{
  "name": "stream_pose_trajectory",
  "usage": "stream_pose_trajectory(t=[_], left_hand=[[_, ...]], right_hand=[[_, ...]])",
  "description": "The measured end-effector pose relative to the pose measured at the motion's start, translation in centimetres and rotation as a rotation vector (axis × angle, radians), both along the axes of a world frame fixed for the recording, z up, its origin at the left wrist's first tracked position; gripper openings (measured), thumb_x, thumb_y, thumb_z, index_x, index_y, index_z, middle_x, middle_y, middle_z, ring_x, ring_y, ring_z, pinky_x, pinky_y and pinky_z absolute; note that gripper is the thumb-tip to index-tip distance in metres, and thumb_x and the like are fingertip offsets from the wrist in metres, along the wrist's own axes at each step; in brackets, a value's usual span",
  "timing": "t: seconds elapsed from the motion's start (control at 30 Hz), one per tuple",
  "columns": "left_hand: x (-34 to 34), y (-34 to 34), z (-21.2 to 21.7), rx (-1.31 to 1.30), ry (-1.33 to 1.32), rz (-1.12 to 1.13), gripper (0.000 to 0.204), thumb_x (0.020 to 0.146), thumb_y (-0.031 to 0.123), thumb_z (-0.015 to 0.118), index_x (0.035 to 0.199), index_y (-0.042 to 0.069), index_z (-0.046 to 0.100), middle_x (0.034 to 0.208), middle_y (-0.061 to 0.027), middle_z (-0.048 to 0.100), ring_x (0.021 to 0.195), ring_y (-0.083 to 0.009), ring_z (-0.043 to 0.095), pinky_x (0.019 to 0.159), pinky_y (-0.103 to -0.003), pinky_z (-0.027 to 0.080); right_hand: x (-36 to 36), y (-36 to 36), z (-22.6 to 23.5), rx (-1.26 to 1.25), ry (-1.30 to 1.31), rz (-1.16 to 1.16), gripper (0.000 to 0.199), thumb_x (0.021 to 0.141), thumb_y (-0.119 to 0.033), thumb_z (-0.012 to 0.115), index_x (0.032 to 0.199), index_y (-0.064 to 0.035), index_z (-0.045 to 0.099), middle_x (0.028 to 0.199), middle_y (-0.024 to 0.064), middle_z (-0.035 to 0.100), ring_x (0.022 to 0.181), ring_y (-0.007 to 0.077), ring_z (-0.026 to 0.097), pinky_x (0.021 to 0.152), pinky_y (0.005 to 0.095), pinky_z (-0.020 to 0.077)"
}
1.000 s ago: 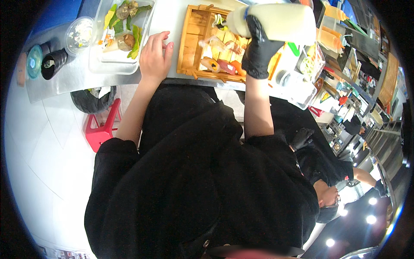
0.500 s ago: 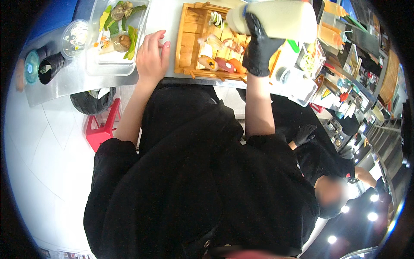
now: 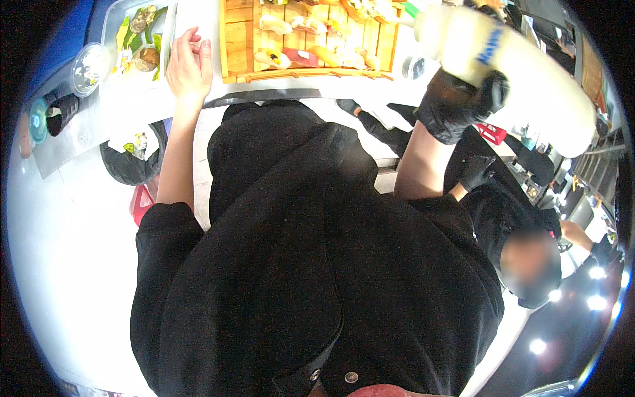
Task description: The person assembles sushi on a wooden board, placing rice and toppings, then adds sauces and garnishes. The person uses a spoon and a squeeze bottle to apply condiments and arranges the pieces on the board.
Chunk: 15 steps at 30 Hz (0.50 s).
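Observation:
My black-gloved right hand (image 3: 458, 106) grips a large squeeze bottle (image 3: 529, 83) of pale cream sauce. The bottle is held slanted, to the right of a wooden sushi tray (image 3: 239, 43). On that tray lie several pieces of sushi (image 3: 305, 58) in rows. My bare left hand (image 3: 190, 68) rests at the counter, holding nothing, its fingers loosely stretched. It lies between the tray and a clear plastic container (image 3: 167, 30) with green leaves and brown, round shell-like pieces.
A round clear tub (image 3: 90, 69) and dark cups (image 3: 63, 114) stand at the far left. Below the counter are a black-lined bin (image 3: 131, 165) and a red stool (image 3: 142, 204). At the right, a co-worker's gloved hand (image 3: 477, 173) is close to my right arm.
My right hand has carried the bottle from over the tray to its right and nearer to me. My view has shifted, and the tray's contents show more fully. The left hand stays beside the container.

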<state>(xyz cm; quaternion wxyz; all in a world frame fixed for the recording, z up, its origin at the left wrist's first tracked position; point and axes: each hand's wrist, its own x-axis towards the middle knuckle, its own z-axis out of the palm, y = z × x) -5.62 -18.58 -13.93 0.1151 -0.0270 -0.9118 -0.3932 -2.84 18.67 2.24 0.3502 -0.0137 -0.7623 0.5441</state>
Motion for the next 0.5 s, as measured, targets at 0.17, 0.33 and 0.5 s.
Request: stream_pose_trajectory(t=[0.17, 0.33, 0.5], left_hand=[[0.2, 0.2, 0.1, -0.066, 0.013, 0.012, 0.034, 0.097, 0.024, 0.063, 0.126, 0.006, 0.06, 0.102, -0.0077, 0.065, 0.086, -0.0218, 0.064, 0.081, -0.038, 0.051], [0.2, 0.2, -0.3, -0.149, 0.006, 0.025, 0.035, 0.098, 0.027, 0.06, 0.126, 0.006, 0.061, 0.101, -0.0078, 0.065, 0.091, -0.022, 0.065, 0.084, -0.037, 0.05], [0.2, 0.2, -0.3, -0.22, 0.167, 0.008, 0.036, 0.092, 0.018, 0.066, 0.124, 0.005, 0.06, 0.096, -0.0083, 0.064, 0.084, -0.0219, 0.064, 0.078, -0.036, 0.052]], right_hand=[[4.5, 0.7, -1.6, -0.05, -0.117, -0.162, 0.046, 0.085, -0.021, 0.068, 0.124, 0.0002, 0.059, 0.123, 0.0194, 0.064, 0.116, 0.0323, 0.063, 0.103, 0.0477, 0.0488], [7.0, 0.8, -1.5, -0.635, -0.048, 0.168, 0.049, 0.086, -0.021, 0.071, 0.126, 0.002, 0.056, 0.122, 0.0184, 0.064, 0.113, 0.0312, 0.064, 0.1, 0.0455, 0.0505], [7.1, 2.0, -0.8, -0.734, -0.195, 0.099, 0.068, 0.088, -0.041, 0.065, 0.137, 0.0026, 0.048, 0.129, 0.022, 0.062, 0.12, 0.0353, 0.061, 0.104, 0.0468, 0.048]])
